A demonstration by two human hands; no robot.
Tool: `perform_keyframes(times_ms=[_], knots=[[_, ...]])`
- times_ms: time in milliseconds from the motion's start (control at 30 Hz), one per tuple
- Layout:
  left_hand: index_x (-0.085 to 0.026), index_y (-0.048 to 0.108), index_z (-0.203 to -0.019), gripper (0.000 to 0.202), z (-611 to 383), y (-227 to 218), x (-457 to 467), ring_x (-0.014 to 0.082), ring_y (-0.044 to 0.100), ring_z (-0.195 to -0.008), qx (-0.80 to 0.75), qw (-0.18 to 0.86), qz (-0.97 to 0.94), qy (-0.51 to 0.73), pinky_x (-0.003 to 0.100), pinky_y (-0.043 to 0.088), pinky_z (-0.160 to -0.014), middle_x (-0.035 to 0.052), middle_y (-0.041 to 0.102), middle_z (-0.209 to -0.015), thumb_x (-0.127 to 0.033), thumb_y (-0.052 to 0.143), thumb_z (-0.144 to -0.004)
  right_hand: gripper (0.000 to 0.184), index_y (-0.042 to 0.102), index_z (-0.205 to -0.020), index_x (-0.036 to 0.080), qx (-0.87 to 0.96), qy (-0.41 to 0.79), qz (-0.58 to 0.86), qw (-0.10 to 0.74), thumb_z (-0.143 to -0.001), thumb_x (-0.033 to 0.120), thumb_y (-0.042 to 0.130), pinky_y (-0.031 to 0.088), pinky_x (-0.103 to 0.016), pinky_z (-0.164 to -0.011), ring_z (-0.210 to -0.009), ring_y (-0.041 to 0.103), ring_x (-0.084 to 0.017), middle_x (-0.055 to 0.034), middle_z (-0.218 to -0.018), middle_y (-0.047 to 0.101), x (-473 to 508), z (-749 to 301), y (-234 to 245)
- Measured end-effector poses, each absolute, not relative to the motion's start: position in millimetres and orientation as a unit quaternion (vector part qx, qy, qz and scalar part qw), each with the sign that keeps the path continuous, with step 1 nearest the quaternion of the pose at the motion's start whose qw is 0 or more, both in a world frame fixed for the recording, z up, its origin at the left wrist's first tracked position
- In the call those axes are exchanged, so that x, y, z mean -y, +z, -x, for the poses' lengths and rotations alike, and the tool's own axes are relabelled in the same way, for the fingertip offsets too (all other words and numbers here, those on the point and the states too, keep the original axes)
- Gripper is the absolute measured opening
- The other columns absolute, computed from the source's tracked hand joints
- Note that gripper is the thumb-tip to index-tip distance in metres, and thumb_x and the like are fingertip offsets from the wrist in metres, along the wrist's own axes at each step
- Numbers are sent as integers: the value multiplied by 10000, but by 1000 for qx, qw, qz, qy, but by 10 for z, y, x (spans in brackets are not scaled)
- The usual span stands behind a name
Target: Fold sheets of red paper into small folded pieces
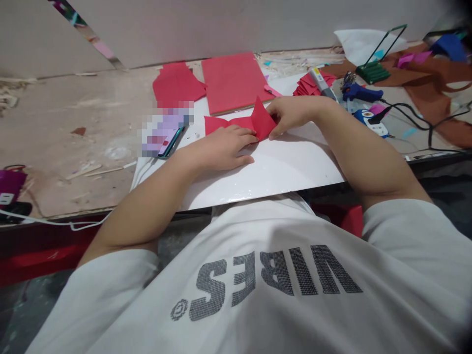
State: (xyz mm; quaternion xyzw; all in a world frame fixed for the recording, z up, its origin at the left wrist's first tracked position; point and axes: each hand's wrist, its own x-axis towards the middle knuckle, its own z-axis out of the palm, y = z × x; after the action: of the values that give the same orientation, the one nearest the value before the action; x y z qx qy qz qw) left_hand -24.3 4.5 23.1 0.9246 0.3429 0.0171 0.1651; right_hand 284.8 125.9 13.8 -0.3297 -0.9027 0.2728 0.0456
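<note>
A red paper piece (262, 123) lies on the white board in front of me, its right end folded up into a standing point. My left hand (225, 147) rests palm down over its near edge, fingers stretched out and pressing it against the board. With bent fingers, my right hand (289, 115) pinches the raised right end; part of that grip is hidden behind the paper. Just beyond are a red rectangular stack (236, 81) and a red cut sheet (177, 83).
A phone (171, 141) lies left of the white board (258, 177). To the right are a small red stack (308, 84), a grey-and-white marker-like tube (321, 83), a blue glue gun (363, 93) with a black cord, and brown sheets (424, 105). Scraps litter the worktable (106, 118).
</note>
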Motion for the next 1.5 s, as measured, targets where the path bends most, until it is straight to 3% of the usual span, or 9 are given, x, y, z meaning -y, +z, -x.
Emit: perform_keyframes(times_ms=[233, 367, 467, 600, 800, 1033, 1233, 1367, 1500], knots=[[-232, 760, -1768, 784, 305, 283, -145, 530, 541, -1847, -316, 184, -931, -5, 695, 446, -1543, 195, 622, -1999, -683, 694, -1130, 594, 833, -914, 242, 868, 318, 381, -10, -897, 767, 1111, 515, -431, -861, -910, 753, -239, -28, -923, 851, -1025, -2790, 434], [-241, 696, -1795, 875, 307, 258, -158, 577, 483, -1862, -335, 199, -921, -14, 774, 480, -1507, 196, 577, -2031, -742, 728, -1079, 643, 758, -869, 247, 860, 295, 415, -36, -862, 766, 1138, 432, -411, -826, -897, 686, -228, -9, -868, 777, -984, -2774, 539], [-248, 686, -1798, 925, 306, 221, -167, 595, 493, -1827, -344, 207, -916, -11, 795, 494, -1492, 198, 546, -2056, -794, 743, -1053, 615, 776, -884, 248, 862, 278, 421, -50, -875, 750, 1132, 391, -413, -805, -860, 630, -218, -1, -828, 741, -960, -2774, 586], [-292, 683, -1862, 916, 310, 215, -164, 607, 419, -1876, -330, 202, -922, -19, 842, 400, -1544, 163, 496, -2101, -791, 714, -1095, 466, 828, -928, 219, 858, 282, 426, -59, -945, 593, 1105, 387, -431, -820, -869, 616, -205, -15, -869, 771, -884, -2761, 655], [-355, 680, -1919, 907, 315, 171, -192, 619, 432, -1856, -326, 185, -927, -18, 873, 380, -1546, 126, 496, -2105, -794, 722, -1127, 553, 826, -914, 243, 860, 312, 402, -37, -911, 716, 1112, 415, -426, -874, -988, 677, -244, -17, -912, 781, -937, -2777, 557], [-375, 700, -1904, 867, 331, 144, -223, 597, 429, -1856, -320, 186, -929, -15, 861, 390, -1544, 118, 486, -2108, -768, 730, -1131, 479, 773, -850, 219, 865, 309, 394, -24, -976, 538, 1107, 377, -424, -884, -908, 615, -200, -6, -850, 717, -890, -2714, 533], [-391, 776, -1827, 779, 324, 128, -225, 572, 501, -1808, -315, 179, -932, 4, 833, 415, -1532, 145, 600, -1987, -753, 751, -1137, 336, 786, -883, 235, 870, 304, 388, -7, -964, 395, 1071, 349, -399, -825, -844, 529, -182, 41, -790, 638, -891, -2647, 448], [-406, 789, -1812, 732, 323, 93, -218, 566, 531, -1782, -324, 178, -929, 11, 823, 453, -1507, 151, 654, -1893, -729, 750, -1157, 234, 761, -882, 218, 868, 315, 383, 2, -1014, 205, 955, 330, -397, -819, -838, 514, -171, 42, -800, 646, -899, -2626, 408], [-382, 829, -1770, 715, 319, 128, -203, 545, 583, -1767, -332, 194, -923, 26, 747, 521, -1477, 152, 682, -1847, -696, 790, -1128, 279, 725, -885, 221, 870, 318, 375, 28, -1005, 153, 968, 334, -391, -838, -868, 525, -181, 43, -815, 630, -870, -2593, 400]])
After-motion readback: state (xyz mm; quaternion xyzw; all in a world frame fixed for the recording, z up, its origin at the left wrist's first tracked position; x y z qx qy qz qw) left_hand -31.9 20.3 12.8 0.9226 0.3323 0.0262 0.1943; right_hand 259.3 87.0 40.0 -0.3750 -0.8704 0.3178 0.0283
